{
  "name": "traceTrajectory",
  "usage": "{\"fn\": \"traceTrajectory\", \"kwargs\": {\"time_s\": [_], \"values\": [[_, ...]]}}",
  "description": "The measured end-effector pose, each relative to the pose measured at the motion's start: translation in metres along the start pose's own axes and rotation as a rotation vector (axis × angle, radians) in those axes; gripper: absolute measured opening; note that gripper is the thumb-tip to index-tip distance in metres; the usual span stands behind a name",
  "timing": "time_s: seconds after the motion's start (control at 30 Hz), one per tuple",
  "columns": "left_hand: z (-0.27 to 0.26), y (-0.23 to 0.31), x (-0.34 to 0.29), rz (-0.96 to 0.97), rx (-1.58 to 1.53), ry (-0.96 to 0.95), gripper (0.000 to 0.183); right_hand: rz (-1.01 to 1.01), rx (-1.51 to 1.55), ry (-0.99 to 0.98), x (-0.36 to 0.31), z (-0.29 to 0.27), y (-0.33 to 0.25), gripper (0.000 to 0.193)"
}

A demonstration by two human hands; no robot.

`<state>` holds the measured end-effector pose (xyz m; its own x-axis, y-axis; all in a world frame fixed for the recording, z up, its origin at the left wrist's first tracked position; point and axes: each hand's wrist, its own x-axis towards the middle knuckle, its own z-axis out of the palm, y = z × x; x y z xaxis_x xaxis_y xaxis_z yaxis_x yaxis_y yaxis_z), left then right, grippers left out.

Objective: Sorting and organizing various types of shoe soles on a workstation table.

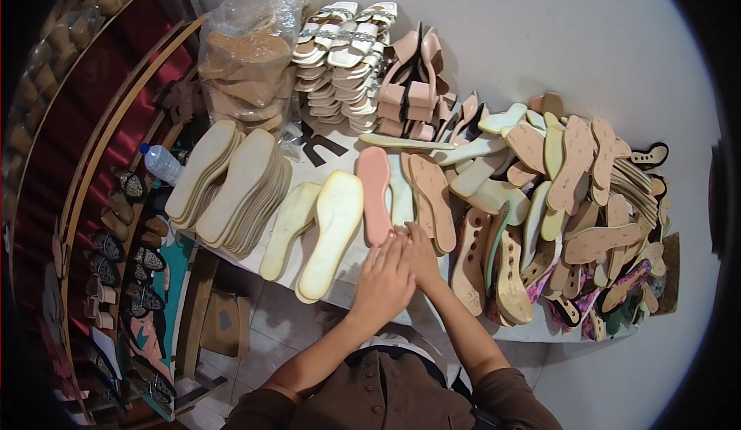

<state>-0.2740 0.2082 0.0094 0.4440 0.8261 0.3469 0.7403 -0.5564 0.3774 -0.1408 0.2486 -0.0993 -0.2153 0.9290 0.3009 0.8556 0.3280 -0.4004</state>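
Note:
My left hand [384, 277] lies with its fingers stretched out at the table's front edge, by the lower end of a pink insole [374, 191]. My right hand [424, 256] is close against it, fingers extended, near the lower ends of a whitish insole [401, 202] and a tan insole [434, 198]. The hands partly overlap, so some fingertips are hidden. No held object shows in either hand. Left of them, a cream insole [332, 229] overlaps a second pale insole [285, 237].
Two stacks of insoles [239, 191] stand at the left, beside a water bottle [160, 164]. White sandals [355, 44] and bagged soles [245, 67] are piled at the back. A heap of mixed insoles [571, 175] covers the right side. Shoe racks [127, 221] line the far left.

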Motion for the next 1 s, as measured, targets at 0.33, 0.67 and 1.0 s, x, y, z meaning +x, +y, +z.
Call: {"fn": "traceTrajectory", "kwargs": {"time_s": [0.33, 0.67, 1.0], "values": [[0.058, 0.004, -0.006, -0.071, -0.052, -0.064, 0.050, -0.280, -0.523, -0.110, -0.020, 0.004, 0.047, 0.051], [0.062, 0.001, -0.022, -0.182, -0.051, -0.033, 0.045, -0.239, -0.385, -0.006, 0.010, -0.014, 0.039, 0.045], [0.061, 0.001, -0.027, -0.246, -0.138, -0.062, 0.041, -0.213, -0.368, -0.037, 0.041, -0.016, 0.052, 0.045]]}}
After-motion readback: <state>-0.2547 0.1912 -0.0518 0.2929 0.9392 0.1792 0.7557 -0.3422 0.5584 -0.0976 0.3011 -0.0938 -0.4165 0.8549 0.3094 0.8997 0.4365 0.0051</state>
